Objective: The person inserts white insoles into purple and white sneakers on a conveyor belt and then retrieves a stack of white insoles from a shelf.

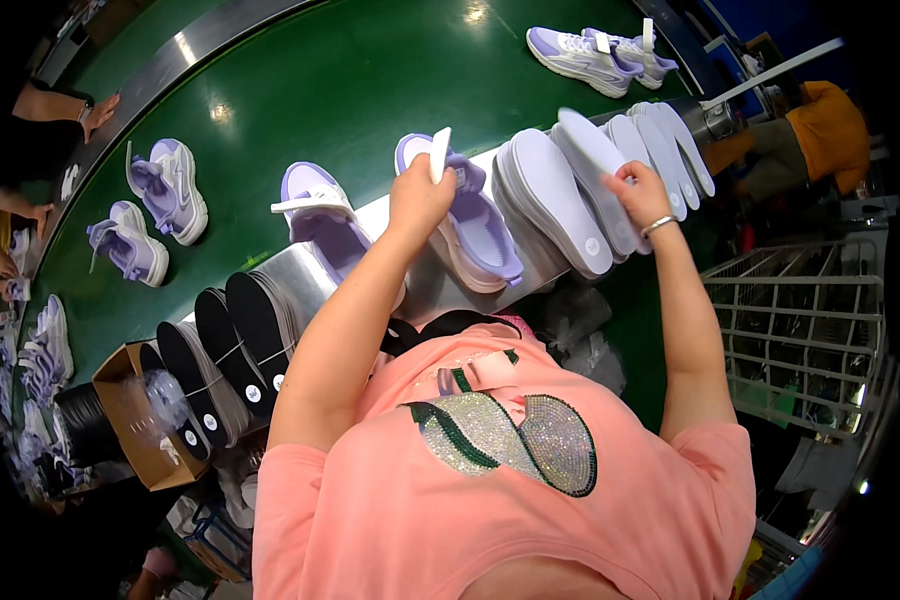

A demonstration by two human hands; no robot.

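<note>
Two lilac shoes (170,190) with pale, chunky soles rest on the glossy green tabletop (255,130). Rightward, the left hand (425,195) is closed around the white tongue (440,155) of an open shoe (482,230), toe pointing away, long axis slanting up-left. Beyond stacked flat insoles (550,195), the right hand (638,192) pinches one smooth, rounded insole (587,142), slanting likewise.

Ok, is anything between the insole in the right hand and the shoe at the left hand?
Yes: a stack of white insoles lies between the insole in the right hand and the lavender-and-white shoe. The left hand is over the shoe's front; nothing visible covers its opening.
</note>
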